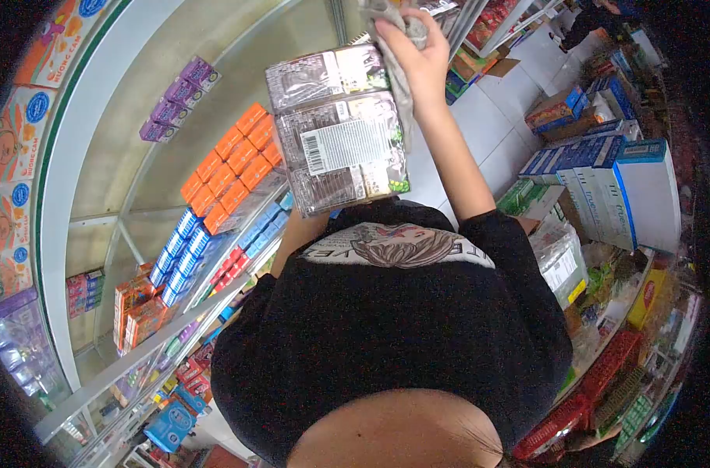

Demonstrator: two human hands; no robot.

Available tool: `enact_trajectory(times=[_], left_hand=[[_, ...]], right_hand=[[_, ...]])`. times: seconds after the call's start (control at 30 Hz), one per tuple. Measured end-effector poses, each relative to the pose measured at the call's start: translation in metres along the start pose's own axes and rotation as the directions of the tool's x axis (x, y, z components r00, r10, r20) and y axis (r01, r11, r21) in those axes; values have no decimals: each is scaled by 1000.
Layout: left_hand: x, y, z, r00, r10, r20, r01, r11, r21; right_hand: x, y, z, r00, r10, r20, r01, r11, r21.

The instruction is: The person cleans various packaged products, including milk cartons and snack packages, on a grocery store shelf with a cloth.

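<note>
A plastic-wrapped pack of dark brown cartons [338, 129] with a white barcode label is held up in front of the chest. At its upper right edge, my right hand [421, 47] has its fingers closed on a grey cloth [398, 66], which hangs down along the side of the pack. My left forearm [299, 234] reaches up behind the pack, and the left hand itself is hidden by it.
At the left are glass-fronted shelves with orange boxes [234, 160], blue-and-white boxes [185, 253] and purple packs [179, 100]. White-and-blue cartons [597, 187] and a wrapped package [558, 261] stand at the right. A person [589, 19] is at the top right.
</note>
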State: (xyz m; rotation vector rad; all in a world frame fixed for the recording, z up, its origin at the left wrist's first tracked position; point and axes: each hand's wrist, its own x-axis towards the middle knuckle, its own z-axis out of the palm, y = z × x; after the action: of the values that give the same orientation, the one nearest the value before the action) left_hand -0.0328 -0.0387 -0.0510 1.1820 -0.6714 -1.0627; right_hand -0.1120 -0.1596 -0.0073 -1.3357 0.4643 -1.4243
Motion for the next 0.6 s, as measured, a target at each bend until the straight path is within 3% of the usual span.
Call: enact_trajectory(times=[0.03,0.1,0.17,0.23,0.37,0.43,0.5,0.57,0.6], left_hand=[[9,4,-4,1000,-6,-8,6,1000,-6],[-1,9,-6,999,-20,-28,19,1000,-16],[-4,17,-13,998,-29,-52,27,999,-28],[0,23,-18,996,-36,-80,33,999,-41],[-4,27,-11,991,-76,-107,71,996,-55],[16,28,-5,989,-101,-111,94,993,-64],[12,34,-7,987,-112,-117,103,992,-78],[3,43,-15,985,-124,-122,114,990,-88],[3,44,-14,982,-136,-128,124,988,-93]], right_hand=[[-4,-2,-1,1000,-4,2,4,1000,0],[-33,-9,-2,991,-108,84,124,966,-225],[-72,-10,-15,966,196,169,-188,980,-61],[-96,-16,-27,824,480,302,-514,857,40],[-92,-5,-29,787,542,295,-609,759,229],[-77,-6,-27,711,573,407,-703,586,402],[-68,-11,-28,706,546,451,-707,580,405],[-61,2,-39,714,501,489,-681,659,319],[-61,6,-39,709,622,332,-705,628,330]])
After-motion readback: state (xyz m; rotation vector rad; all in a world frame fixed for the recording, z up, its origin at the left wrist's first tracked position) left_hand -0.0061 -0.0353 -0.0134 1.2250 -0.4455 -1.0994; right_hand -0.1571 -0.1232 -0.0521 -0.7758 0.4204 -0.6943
